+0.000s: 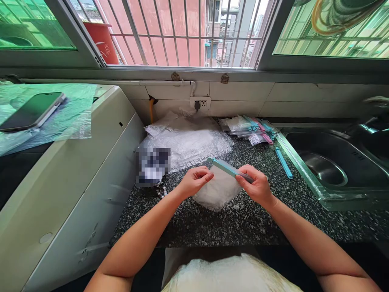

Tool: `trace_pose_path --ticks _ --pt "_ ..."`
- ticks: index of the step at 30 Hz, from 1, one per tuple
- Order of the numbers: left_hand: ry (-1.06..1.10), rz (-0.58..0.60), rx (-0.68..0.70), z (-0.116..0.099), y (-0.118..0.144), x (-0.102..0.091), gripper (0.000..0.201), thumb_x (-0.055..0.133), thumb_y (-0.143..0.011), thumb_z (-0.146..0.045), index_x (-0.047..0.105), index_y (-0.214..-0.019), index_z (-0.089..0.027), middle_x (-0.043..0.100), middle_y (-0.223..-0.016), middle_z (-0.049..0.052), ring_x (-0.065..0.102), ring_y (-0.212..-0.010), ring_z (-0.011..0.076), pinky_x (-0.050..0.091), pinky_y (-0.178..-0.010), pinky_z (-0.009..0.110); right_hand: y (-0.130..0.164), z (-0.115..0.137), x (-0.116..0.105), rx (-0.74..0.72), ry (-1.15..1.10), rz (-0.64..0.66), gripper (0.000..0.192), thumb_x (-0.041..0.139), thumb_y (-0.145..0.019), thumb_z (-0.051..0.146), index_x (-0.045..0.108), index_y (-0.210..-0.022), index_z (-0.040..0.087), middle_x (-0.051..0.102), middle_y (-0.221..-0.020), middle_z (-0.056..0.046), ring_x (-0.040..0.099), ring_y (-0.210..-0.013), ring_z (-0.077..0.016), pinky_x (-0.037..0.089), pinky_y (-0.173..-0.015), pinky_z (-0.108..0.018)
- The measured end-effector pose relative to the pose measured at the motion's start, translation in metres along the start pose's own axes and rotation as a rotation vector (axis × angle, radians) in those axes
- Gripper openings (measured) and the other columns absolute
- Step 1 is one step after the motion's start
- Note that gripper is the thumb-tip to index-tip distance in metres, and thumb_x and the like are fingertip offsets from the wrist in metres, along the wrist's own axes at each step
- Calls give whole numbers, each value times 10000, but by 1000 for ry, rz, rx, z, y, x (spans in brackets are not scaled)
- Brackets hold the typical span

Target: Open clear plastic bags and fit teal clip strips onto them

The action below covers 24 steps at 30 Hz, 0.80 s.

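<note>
Both hands [226,184] on a teal clip [229,169] over a small clear bag [217,192]

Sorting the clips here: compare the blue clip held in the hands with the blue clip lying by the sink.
The held clip is gripped by the right hand across a white bag that the left hand pinches; the loose clip lies bare on the counter, touched by nothing. The held one looks paler and thicker, the loose one brighter and slimmer. Both are long blue sticks.
</note>
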<state>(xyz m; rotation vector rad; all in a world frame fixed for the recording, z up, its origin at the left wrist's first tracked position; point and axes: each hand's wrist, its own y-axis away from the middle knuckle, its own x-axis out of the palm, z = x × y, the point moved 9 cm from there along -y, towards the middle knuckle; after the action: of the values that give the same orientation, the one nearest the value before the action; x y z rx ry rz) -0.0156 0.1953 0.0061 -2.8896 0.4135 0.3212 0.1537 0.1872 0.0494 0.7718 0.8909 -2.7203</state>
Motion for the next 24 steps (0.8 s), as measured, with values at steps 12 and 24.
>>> trace_pose_path --ticks 12,24 --pt "113 32 -83 7 1 5 439 612 -705 -553 596 -607 -125 493 -646 9 454 -600 112 376 -564 240 0 -8 -4 102 -27 -10 231 538 -827 384 569 -701 194 562 -689 -28 511 -650 -152 388 -546 -267" --pt "118 51 -100 12 1 8 421 616 -711 -531 632 -628 -118 476 -627 8 459 -595 119 369 -571 252 -2 -10 -12 95 -24 -45 227 540 -833 373 577 -709 186 555 -692 -28 503 -635 -144 381 -542 -262"
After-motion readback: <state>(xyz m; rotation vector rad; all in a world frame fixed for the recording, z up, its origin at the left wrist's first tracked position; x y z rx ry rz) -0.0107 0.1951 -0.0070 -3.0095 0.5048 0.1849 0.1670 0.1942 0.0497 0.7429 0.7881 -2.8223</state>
